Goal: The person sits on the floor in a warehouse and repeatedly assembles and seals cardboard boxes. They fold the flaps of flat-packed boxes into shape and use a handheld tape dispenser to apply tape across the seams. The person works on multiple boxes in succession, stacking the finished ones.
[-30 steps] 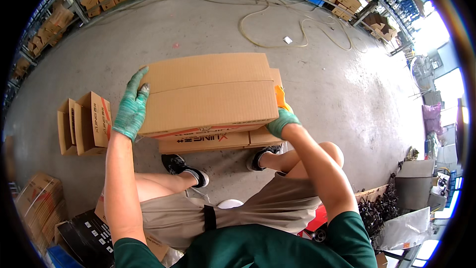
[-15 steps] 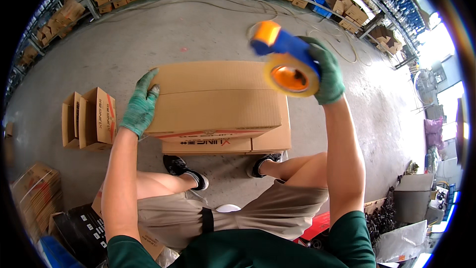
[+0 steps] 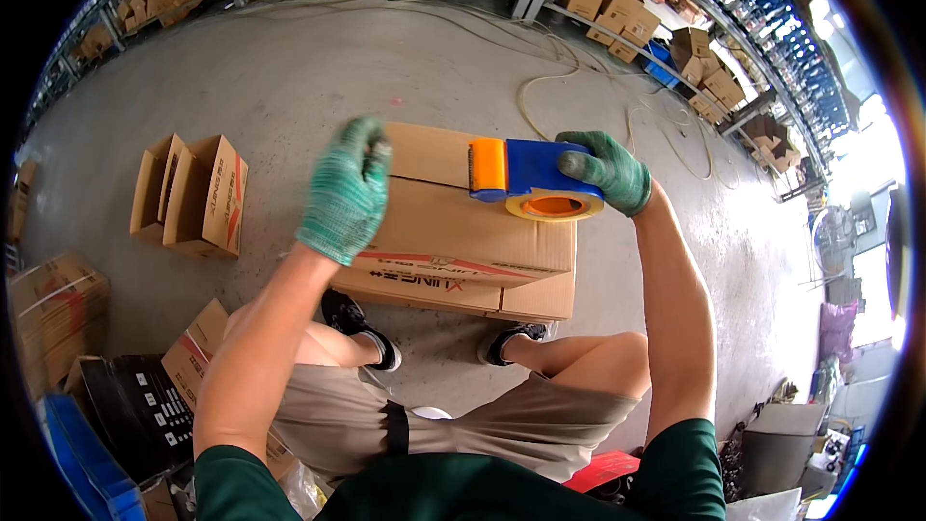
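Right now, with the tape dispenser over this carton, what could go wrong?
The gloved right hand holds the tape dispenser with its toothed orange end toward the gloved left hand, which might get nicked. The upper carton appears to rest on a lower carton, so it could slide if pushed.

head-worn fisheye looks down on the box [image 3: 453, 222], fairly near

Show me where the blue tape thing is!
In the head view, the blue tape dispenser is just right of centre, held by the right hand, over the right part of the upper carton.
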A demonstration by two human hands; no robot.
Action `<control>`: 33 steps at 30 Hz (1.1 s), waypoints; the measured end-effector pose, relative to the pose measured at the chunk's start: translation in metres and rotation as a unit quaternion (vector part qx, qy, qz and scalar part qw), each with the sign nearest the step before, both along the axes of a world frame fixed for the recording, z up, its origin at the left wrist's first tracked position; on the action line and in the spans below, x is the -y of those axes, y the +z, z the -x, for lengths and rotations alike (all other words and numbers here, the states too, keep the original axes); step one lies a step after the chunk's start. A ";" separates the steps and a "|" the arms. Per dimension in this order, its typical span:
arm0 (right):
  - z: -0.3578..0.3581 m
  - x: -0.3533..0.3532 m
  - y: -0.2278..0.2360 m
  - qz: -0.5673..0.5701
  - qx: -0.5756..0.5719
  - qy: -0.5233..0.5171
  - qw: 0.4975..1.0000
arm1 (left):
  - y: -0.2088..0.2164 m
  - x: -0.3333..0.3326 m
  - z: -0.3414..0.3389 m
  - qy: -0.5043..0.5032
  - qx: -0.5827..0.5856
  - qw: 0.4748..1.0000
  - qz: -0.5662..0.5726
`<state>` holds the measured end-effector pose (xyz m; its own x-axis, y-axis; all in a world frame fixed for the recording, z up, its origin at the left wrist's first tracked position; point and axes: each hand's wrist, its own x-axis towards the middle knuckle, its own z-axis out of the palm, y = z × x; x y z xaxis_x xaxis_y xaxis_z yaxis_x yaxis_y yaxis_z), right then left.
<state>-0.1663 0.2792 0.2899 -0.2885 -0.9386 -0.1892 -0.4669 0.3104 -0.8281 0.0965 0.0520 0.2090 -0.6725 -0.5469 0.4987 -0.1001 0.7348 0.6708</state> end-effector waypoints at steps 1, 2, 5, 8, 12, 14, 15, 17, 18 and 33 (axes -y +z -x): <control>-0.001 0.002 -0.003 0.007 0.009 0.002 1.000 | 0.009 -0.021 -0.004 -0.075 0.015 0.953 -0.293; 0.002 -0.003 -0.005 0.017 0.013 -0.005 1.000 | 0.019 -0.040 0.002 -0.100 0.020 0.830 -0.549; 0.004 -0.003 -0.010 0.030 0.030 -0.015 0.999 | 0.014 -0.064 0.016 -0.098 -0.005 0.704 -0.704; 0.002 -0.004 -0.010 0.043 0.022 -0.027 0.998 | 0.020 -0.082 0.030 -0.096 0.006 0.692 -0.715; -0.001 -0.003 -0.009 0.042 0.018 -0.033 0.998 | 0.026 -0.097 0.039 -0.086 -0.009 0.731 -0.677; 0.004 -0.003 -0.011 0.041 0.023 -0.021 0.999 | 0.021 -0.098 0.045 -0.078 -0.014 0.738 -0.670; 0.005 -0.003 -0.009 0.029 0.027 -0.020 0.999 | 0.020 -0.098 0.046 -0.072 -0.018 0.741 -0.667; 0.006 0.000 -0.006 0.004 0.035 -0.016 0.999 | 0.020 -0.096 0.047 -0.058 -0.004 0.776 -0.629; 0.005 0.001 -0.003 0.004 0.018 -0.003 1.000 | 0.021 -0.092 0.047 -0.047 0.009 0.795 -0.605; -0.028 0.046 0.019 -0.101 -0.115 0.019 0.988 | -0.062 0.072 -0.033 0.137 -0.141 0.822 -0.534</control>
